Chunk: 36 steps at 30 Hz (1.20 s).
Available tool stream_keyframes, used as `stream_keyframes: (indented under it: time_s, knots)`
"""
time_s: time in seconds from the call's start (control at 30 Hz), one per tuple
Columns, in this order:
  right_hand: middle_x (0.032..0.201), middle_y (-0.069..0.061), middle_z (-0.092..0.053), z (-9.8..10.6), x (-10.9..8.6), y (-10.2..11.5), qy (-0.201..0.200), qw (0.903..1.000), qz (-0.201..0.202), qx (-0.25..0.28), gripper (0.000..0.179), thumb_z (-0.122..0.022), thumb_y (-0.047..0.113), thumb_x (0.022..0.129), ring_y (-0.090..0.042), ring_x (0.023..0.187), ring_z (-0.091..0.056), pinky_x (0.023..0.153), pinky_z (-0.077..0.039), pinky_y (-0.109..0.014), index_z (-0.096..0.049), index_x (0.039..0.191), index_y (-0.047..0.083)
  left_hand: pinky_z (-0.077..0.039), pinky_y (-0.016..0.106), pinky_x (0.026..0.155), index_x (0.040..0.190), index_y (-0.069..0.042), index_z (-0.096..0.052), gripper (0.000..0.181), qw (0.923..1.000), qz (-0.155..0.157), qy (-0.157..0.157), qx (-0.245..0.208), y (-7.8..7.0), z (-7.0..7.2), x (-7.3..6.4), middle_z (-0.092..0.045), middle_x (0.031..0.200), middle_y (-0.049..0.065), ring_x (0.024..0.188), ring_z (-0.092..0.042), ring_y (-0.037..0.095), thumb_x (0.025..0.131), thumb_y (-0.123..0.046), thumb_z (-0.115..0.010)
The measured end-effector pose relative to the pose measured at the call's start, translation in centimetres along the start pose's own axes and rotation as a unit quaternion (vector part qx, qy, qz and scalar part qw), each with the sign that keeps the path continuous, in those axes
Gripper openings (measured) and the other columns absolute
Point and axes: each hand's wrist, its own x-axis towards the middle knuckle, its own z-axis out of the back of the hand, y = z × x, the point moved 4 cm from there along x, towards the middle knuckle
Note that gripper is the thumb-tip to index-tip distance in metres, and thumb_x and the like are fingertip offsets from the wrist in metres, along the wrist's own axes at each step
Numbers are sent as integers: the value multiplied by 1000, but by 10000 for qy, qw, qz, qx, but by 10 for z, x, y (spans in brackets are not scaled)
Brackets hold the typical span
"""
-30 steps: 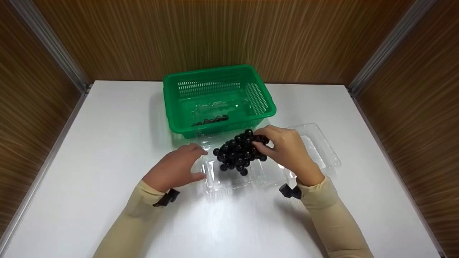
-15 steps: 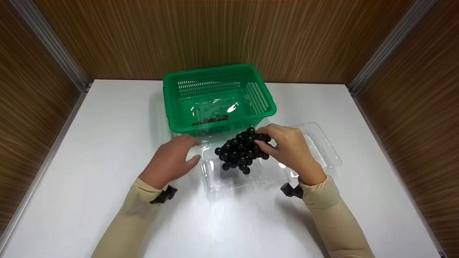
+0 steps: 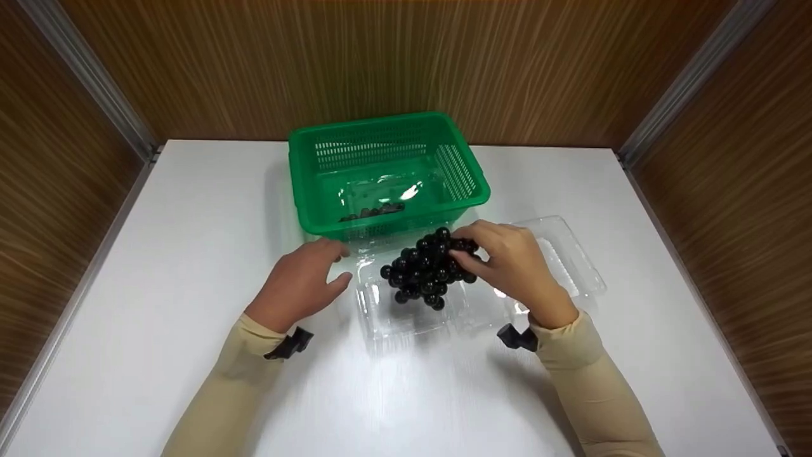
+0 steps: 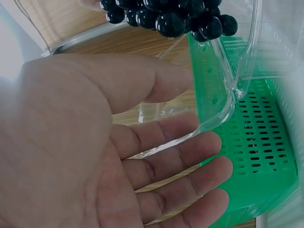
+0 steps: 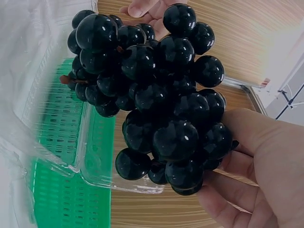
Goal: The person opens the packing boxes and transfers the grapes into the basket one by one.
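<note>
A bunch of black grapes (image 3: 419,270) hangs over a clear plastic clamshell box (image 3: 406,327) in the head view. My right hand (image 3: 510,260) pinches the bunch at its right end between thumb and fingers. The right wrist view shows the grapes (image 5: 156,95) large and glossy, a short brown stem at one side. My left hand (image 3: 301,279) is just left of the box, holding nothing, its fingers relaxed and thumb apart. In the left wrist view the palm of the left hand (image 4: 142,147) faces the box, with the grapes (image 4: 171,16) beyond the thumb.
Behind the box stands a green plastic basket (image 3: 304,219), inside which another clear box and some dark grapes (image 3: 374,212) show. To the right, partly behind the right hand, lies a clear plastic lid or tray (image 3: 571,254). Wood-grain panels (image 3: 380,63) enclose the white table (image 3: 190,254).
My left hand has drawn back up and to the left, away from the grapes and the box. The right hand and the bunch have shifted only slightly right.
</note>
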Motion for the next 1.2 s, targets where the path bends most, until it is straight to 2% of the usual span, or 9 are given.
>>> stream_keyframes:
  time_s: [0.27, 0.37, 0.5, 0.67, 0.97, 1.2]
  knots:
    - [93, -3, -77, 7, -1, -2, -137, 9999, -51, 91, 18, -82, 15, 89, -17, 78, -74, 66, -60, -33, -75, 104, 8, -56, 47, 90, 128, -6, -67, 36, 10000, 21, -52, -5, 1, 1, 0, -70, 124, 9, 112, -66, 28, 97, -24, -71]
    - [94, -3, -77, 9, -1, -3, -186, 9996, -126, 159, 17, -82, 15, 89, -17, 79, -74, 67, -60, -34, -75, 103, 8, -56, 47, 91, 127, -6, -67, 34, 9998, 80, -166, -86, 2, 3, 0, -70, 123, 10, 113, -66, 27, 97, -23, -70]
    - [93, -3, -77, 12, -2, -4, -324, 9990, -152, 279, 18, -82, 13, 88, -18, 79, -73, 66, -59, -34, -75, 103, 7, -56, 47, 92, 126, -4, -66, 33, 9984, 309, -415, -239, 8, 7, 2, -69, 122, 12, 112, -64, 28, 98, -20, -69]
    - [93, -3, -77, 17, -3, -5, -518, 9974, -152, 471, 19, -83, 8, 86, -17, 78, -73, 62, -56, -34, -75, 103, 6, -56, 46, 88, 125, -4, -64, 32, 9959, 503, -666, -341, 14, 9, 4, -68, 118, 12, 107, -65, 27, 97, -18, -69]
    - [91, -3, -76, 25, -4, -8, -727, 9950, -236, 636, 22, -83, 1, 82, -19, 76, -72, 61, -55, -32, -75, 102, 6, -57, 46, 84, 125, -4, -64, 32, 9960, 495, -655, -358, 16, 8, 4, -68, 114, 12, 104, -65, 27, 97, -18, -68]
    - [90, -5, -76, 30, -6, -13, -981, 9910, -305, 853, 21, -82, -1, 82, -18, 75, -71, 70, -52, -18, -75, 101, 4, -57, 46, 85, 125, -4, -64, 31, 9961, 514, -611, -376, 17, 7, 7, -69, 115, 12, 106, -65, 28, 98, -19, -67]
